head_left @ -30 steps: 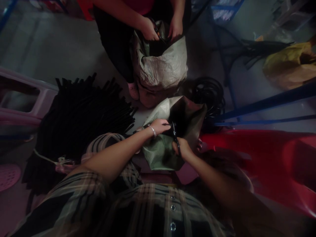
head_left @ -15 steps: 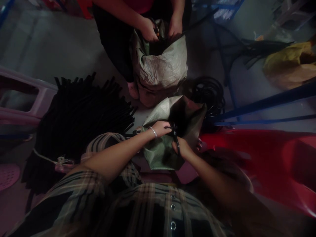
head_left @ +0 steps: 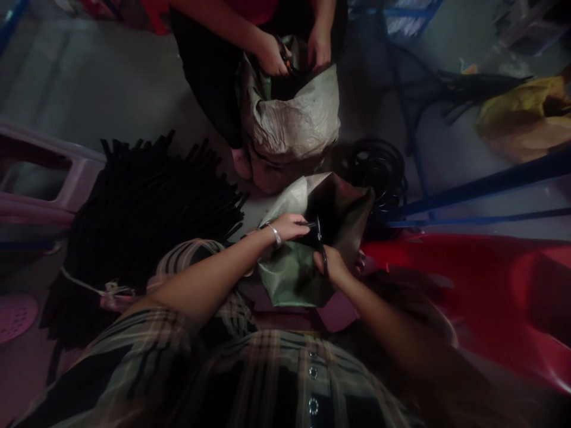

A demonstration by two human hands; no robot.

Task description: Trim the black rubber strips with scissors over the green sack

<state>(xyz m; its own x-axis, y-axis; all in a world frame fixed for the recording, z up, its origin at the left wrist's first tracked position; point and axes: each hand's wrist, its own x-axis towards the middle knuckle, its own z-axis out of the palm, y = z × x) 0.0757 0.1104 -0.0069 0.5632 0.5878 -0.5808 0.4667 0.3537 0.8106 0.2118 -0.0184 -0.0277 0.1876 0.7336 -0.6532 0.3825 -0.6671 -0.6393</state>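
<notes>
The right hand closes its fingers around black scissors, blades up; the left hand pinches something dark near the blades, too dim to tell, over the mouth of a green woven sack. A heap of black strips lies at 9 o'clock, a black coil at 1 o'clock, and a co-worker's hand at 12 o'clock grips inside another sack
</notes>
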